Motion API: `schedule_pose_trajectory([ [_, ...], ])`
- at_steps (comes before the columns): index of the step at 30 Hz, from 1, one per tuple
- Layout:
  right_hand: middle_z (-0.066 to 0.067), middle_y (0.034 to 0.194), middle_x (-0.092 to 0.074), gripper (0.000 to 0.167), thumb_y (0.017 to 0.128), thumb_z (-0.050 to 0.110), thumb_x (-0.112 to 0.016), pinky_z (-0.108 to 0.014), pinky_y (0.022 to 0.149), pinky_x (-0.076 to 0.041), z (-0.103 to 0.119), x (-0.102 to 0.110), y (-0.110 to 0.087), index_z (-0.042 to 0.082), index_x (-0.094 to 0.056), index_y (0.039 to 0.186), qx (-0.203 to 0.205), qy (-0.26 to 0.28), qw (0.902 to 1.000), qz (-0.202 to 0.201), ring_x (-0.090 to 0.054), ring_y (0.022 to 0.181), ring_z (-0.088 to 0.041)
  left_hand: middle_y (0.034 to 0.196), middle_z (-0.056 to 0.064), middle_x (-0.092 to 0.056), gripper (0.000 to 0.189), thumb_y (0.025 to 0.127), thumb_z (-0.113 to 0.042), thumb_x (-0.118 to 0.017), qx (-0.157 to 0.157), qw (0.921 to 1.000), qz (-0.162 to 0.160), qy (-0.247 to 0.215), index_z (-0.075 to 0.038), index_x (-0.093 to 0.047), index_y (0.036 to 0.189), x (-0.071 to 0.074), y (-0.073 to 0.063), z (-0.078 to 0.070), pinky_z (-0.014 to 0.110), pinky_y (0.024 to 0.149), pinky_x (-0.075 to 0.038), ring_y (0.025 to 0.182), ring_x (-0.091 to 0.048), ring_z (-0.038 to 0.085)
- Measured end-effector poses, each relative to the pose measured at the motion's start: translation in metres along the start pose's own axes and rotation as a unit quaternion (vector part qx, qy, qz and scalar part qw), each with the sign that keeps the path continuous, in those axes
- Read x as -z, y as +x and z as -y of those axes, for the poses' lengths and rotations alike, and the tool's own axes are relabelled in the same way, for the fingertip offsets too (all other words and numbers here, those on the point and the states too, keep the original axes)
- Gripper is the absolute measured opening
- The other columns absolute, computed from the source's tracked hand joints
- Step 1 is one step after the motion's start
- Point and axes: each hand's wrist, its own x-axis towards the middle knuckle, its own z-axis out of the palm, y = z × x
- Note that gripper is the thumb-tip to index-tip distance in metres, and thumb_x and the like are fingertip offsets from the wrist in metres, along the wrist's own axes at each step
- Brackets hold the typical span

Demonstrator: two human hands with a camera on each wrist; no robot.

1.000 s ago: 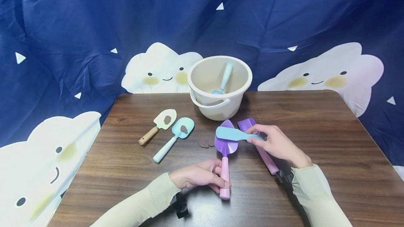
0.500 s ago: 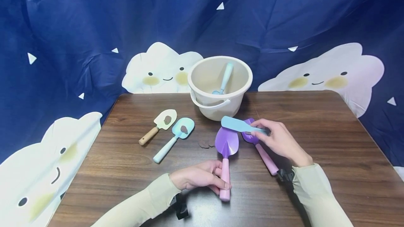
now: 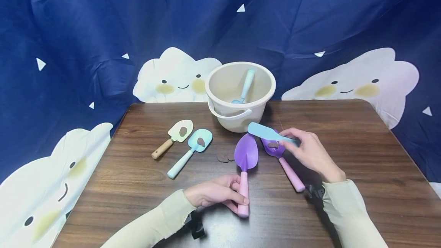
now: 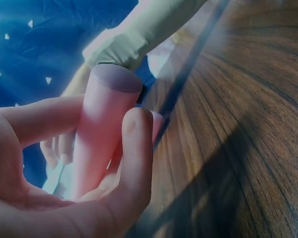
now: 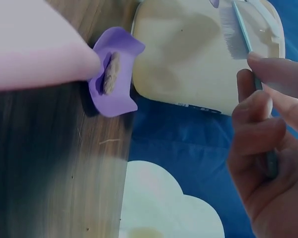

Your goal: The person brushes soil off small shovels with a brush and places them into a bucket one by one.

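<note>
My left hand [image 3: 220, 192] grips the pink handle [image 4: 102, 134] of a purple hand trowel [image 3: 246, 150], its blade pointing away from me and bare on the side that shows. My right hand [image 3: 311, 154] pinches a light blue brush [image 3: 263, 131] by its narrow end; the right wrist view shows its pale bristles [image 5: 232, 32]. In the head view the brush lies just beyond the held trowel's tip and overlaps a second purple trowel [image 3: 280, 152]. That one lies on the table with a brown lump [image 5: 111, 73] in its blade.
A cream bucket [image 3: 213, 87] with a light blue tool [image 3: 247, 83] inside stands behind my hands. Left on the table [image 3: 120, 186] lie a cream trowel [image 3: 175, 135] and a light blue trowel [image 3: 193, 144], each with a brown lump. Brown flakes [image 3: 223, 158] lie beside the held trowel.
The brush has moved from over the held trowel's blade away and to the right, past its tip. The brown lump in the second purple trowel has come into view. The held trowel has shifted slightly.
</note>
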Motion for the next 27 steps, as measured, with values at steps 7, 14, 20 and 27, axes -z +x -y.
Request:
schedule_pose_trajectory([
  [7, 0.001, 0.09, -0.074, 0.018, 0.087, 0.017, -0.072, -0.017, 0.073, -0.042, -0.003, 0.007, -0.003, 0.016, -0.069, 0.104, -0.013, -0.007, 0.9999, -0.009, -0.06, 0.083, -0.009, 0.079, 0.0, -0.064, 0.028, 0.082, 0.008, -0.063, -0.001, 0.9998, -0.018, -0.001, -0.007, -0.046, 0.098, 0.005, 0.002, 0.005, 0.025, 0.062, -0.058, 0.066, -0.065, 0.011],
  [14, 0.0, 0.088, -0.074, 0.018, 0.086, 0.017, -0.072, -0.015, 0.071, -0.042, -0.003, 0.01, -0.005, 0.015, -0.069, 0.104, -0.024, 0.007, 0.9996, -0.013, -0.058, 0.08, -0.002, 0.076, 0.004, -0.062, 0.035, 0.078, 0.011, -0.066, 0.01, 0.9994, -0.032, 0.006, -0.007, -0.043, 0.096, 0.007, 0.002, 0.007, 0.023, 0.056, -0.057, 0.062, -0.065, 0.011],
  [20, 0.0, 0.087, -0.074, 0.019, 0.086, 0.017, -0.073, -0.014, 0.069, -0.042, 0.0, 0.011, -0.006, 0.016, -0.07, 0.105, -0.037, 0.035, 0.9987, -0.009, -0.057, 0.078, 0.001, 0.075, 0.003, -0.061, 0.036, 0.075, 0.01, -0.07, 0.006, 0.999, -0.034, 0.03, -0.002, -0.047, 0.1, 0.005, 0.002, 0.006, 0.021, 0.05, -0.055, 0.061, -0.064, 0.011],
  [27, 0.0, 0.087, -0.074, 0.019, 0.087, 0.018, -0.073, -0.014, 0.068, -0.043, 0.003, 0.012, -0.005, 0.017, -0.07, 0.105, -0.035, 0.043, 0.9984, -0.003, -0.058, 0.077, 0.0, 0.075, 0.003, -0.059, 0.043, 0.072, 0.002, -0.076, -0.003, 0.9937, -0.087, 0.07, 0.003, -0.05, 0.106, 0.002, 0.006, 0.005, 0.02, 0.052, -0.051, 0.06, -0.06, 0.011],
])
